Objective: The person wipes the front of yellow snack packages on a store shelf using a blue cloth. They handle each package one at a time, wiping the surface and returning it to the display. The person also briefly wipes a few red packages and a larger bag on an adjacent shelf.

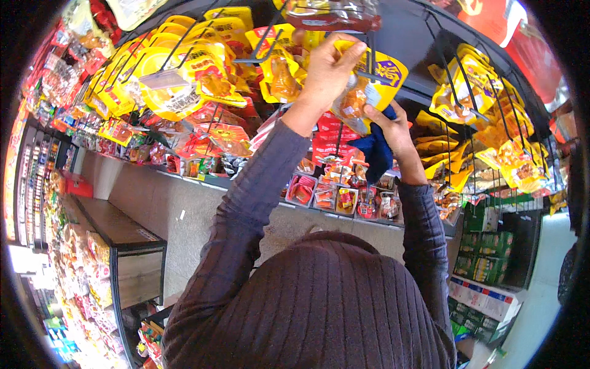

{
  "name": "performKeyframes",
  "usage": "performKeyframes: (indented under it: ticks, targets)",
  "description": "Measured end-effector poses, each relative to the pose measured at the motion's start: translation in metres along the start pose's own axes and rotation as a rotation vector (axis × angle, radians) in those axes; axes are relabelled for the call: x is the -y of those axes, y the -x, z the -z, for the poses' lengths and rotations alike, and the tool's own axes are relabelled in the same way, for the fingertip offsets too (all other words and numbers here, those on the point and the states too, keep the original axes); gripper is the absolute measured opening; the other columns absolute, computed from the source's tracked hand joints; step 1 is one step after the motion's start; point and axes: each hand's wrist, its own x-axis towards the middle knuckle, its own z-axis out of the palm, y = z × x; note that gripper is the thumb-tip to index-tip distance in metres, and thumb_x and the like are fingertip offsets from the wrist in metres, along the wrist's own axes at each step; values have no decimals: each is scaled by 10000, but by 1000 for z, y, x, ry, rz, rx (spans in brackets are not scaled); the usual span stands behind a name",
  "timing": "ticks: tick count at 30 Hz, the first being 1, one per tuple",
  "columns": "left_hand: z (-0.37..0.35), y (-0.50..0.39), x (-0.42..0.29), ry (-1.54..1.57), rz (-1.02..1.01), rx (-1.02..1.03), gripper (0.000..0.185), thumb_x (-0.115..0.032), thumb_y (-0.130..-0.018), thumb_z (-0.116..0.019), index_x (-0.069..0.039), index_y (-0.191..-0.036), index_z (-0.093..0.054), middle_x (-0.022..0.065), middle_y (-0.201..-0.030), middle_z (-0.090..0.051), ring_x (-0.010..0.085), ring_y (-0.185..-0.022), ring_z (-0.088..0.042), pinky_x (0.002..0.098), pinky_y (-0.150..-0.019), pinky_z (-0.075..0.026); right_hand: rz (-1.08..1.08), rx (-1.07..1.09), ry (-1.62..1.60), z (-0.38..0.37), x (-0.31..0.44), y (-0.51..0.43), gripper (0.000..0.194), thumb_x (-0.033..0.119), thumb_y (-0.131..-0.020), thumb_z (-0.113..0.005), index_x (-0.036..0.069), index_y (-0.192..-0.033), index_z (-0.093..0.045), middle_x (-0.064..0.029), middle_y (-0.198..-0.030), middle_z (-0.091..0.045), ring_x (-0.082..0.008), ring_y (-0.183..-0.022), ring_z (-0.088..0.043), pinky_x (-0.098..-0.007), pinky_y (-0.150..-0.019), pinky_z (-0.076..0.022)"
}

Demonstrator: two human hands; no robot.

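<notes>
A yellow snack pouch [392, 74] with a clear window showing brown food hangs at a metal display hook [372, 77]. My left hand [329, 69] pinches the pouch's upper left edge between thumb and fingers. Lower down on its right side, my right hand [392, 129] has its thumb against the pouch. That same hand grips a dark blue cloth [375, 150], which drapes below the fingers and covers part of the pouch's lower edge. Just left of my left hand hangs another yellow pouch [280, 76].
Rows of yellow pouches hang on hooks at left [168, 87] and right [465, 87]. Red packets [329, 138] hang below my hands, above small bins of snacks [325, 196]. Metal prongs stick out towards me. A dark-topped counter [117, 221] stands left; stacked green cartons [484, 253] stand right.
</notes>
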Motion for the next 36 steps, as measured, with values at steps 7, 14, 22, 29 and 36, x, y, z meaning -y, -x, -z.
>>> performKeyframes:
  ticks: [7, 14, 22, 29, 36]
  targets:
    - [-1, 3, -3, -321, -144, -95, 153, -124, -868, -682, -65, -992, -614, 11, -741, -613, 70, -677, -576, 235, -616, -473, 25, 51, -104, 1, -9, -6, 323, 140, -866, -701, 6, -1148, -616, -45, -1059, -667, -124, -945, -616, -263, -866, -466]
    - [2, 12, -8, -217, -46, -21, 190, -109, -839, -691, -8, -945, -570, 61, -770, -642, 82, -719, -595, 275, -635, -486, -1, 9, 22, 7, -23, -11, 313, 171, -883, -684, 3, -1136, -609, -30, -1039, -646, -111, -937, -573, -264, -863, -441]
    - [6, 13, 1, -339, -105, -77, 311, -220, -773, -741, -7, -832, -522, 117, -657, -518, 160, -621, -516, 358, -547, -418, -74, -116, 115, 8, -22, -4, 474, 215, -882, -688, -53, -1236, -522, -98, -1150, -593, -174, -1018, -540, -315, -929, -411]
    - [0, 15, -6, -274, -125, -123, 297, -210, -786, -716, 8, -822, -517, 144, -635, -534, 235, -586, -574, 381, -526, -421, -109, -207, 209, 7, -16, -6, 688, 274, -869, -706, -115, -1333, -380, -173, -1233, -538, -201, -1048, -517, -346, -947, -411]
    - [-1, 24, -11, -243, -203, -123, 250, -178, -775, -727, -18, -891, -573, 124, -692, -596, 232, -612, -608, 371, -548, -455, -95, -144, 138, 2, -12, 5, 574, 260, -886, -684, -63, -1302, -454, -160, -1236, -542, -225, -1058, -523, -351, -951, -410]
